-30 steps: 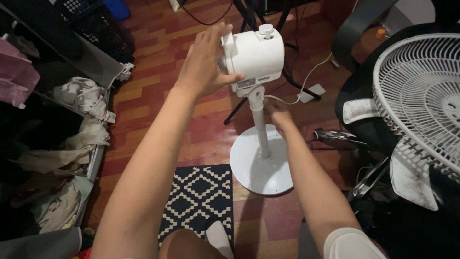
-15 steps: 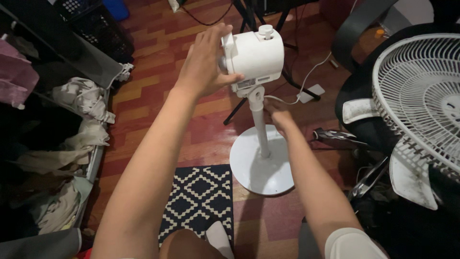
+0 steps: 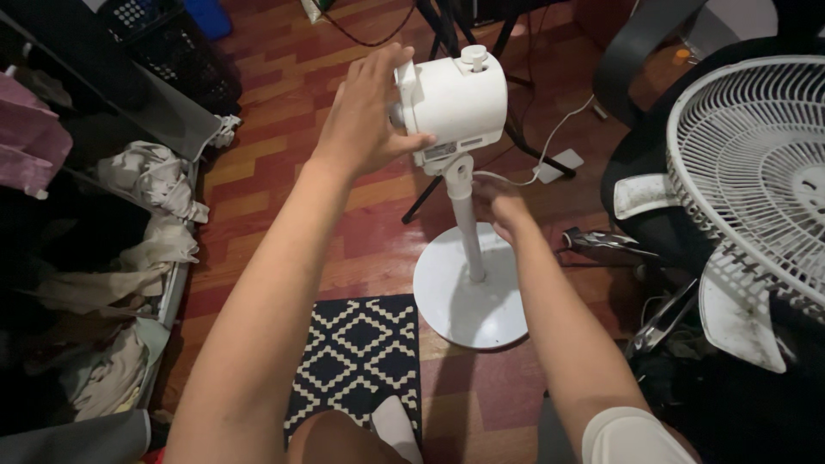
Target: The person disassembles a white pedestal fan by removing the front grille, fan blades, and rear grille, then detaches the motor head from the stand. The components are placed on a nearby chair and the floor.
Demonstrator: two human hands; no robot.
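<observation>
Motor housing [image 3: 455,99], white and drum-shaped with a small knob [image 3: 473,57] on top, sits at the head of a thin white pole [image 3: 464,228] that rises from a round white base [image 3: 471,296] standing on the reddish wooden floor [image 3: 284,172]. No blade or guard is mounted on it. The left hand [image 3: 365,116] is cupped over its front end, fingers [image 3: 378,64] curled over the upper edge and the thumb pressed beneath, so the hand is clamped on the housing. The right hand [image 3: 500,209] is lower, just beside the pole under the neck joint. Its fingers are turned away from the camera, so I cannot tell whether they grip the pole or only rest against it. By my reading, the step in hand is work at the housing's front face, where the shaft would be, with the stand steadied from below. Any further move there calls for the left hand to turn or pull without tipping the light stand, and for the right hand to have a firm hold on the pole. A white cord [image 3: 550,137] trails from behind the neck to a flat white plug block [image 3: 559,163] on the floor. A black-and-white patterned rug [image 3: 357,352] lies just in front of the base, a detached white fan guard [image 3: 756,172] rests on a dark chair to the right, and crumpled clothes [image 3: 150,176] are heaped well apart at the left.
</observation>
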